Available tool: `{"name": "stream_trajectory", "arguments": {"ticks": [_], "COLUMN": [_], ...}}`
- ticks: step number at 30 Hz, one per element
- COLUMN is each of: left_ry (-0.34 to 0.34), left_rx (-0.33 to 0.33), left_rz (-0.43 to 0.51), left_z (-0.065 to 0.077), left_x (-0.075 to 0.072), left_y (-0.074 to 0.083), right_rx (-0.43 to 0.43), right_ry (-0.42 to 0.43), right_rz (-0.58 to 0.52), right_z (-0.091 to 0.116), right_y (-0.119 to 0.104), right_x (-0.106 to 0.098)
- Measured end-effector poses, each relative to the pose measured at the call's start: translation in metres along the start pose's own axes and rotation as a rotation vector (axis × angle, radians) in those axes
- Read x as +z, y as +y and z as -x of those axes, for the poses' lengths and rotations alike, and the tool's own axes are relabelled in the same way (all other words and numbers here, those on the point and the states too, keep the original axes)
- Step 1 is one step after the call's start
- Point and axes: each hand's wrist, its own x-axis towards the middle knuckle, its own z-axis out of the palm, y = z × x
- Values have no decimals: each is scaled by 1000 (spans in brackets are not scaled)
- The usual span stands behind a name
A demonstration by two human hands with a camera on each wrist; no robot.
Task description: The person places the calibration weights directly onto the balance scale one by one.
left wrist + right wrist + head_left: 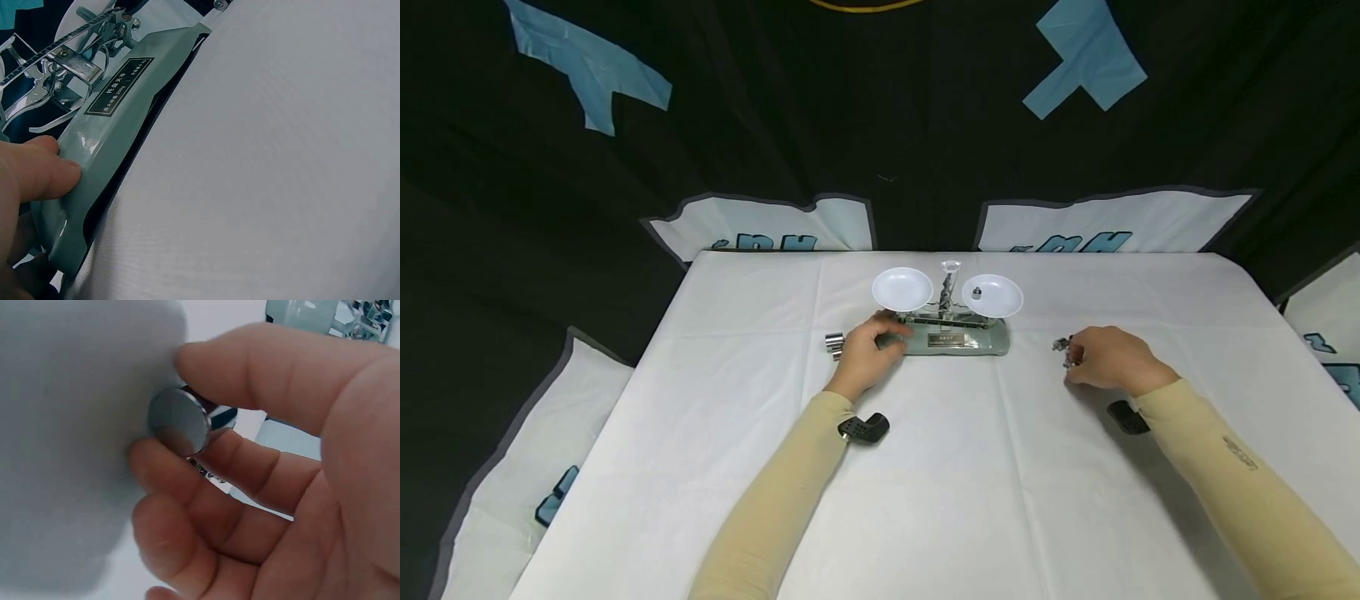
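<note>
A grey-green balance scale (981, 340) with two white pans stands toward the back of the table. My left hand (867, 354) grips the left end of its base, the thumb (59, 178) lying on top and the other fingers round the end. One small metal weight (977, 293) sits in the right pan (1003, 302); the left pan (902, 287) holds nothing. To the right of the scale, my right hand (1108, 360) is low over the cloth, pinching a round shiny metal weight (180, 422) between thumb and fingers. Small metal pieces (1060, 343) lie just beyond its fingertips.
Shiny metal cylinders (833, 342) stand left of the scale, close to my left hand. A white cloth (925, 500) covers the table. Behind the table's far edge hangs a black curtain (850, 125) with blue patches.
</note>
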Motion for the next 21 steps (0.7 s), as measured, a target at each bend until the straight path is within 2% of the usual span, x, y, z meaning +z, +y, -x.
{"name": "stream_trajectory", "arguments": {"ticks": [7,15,21], "left_ry": [2,-2,-4], "left_rx": [6,-5,-6], "left_rz": [-3,-13,-19], "left_z": [0,0,-1], "left_x": [1,1,0], "left_y": [0,-1,-1], "right_rx": [-7,-44,-25], "right_ry": [104,205,227], "right_rz": [-150,-253,-331], "right_z": [4,5,4], "right_y": [0,-1,3], "right_x": [4,2,-5]}}
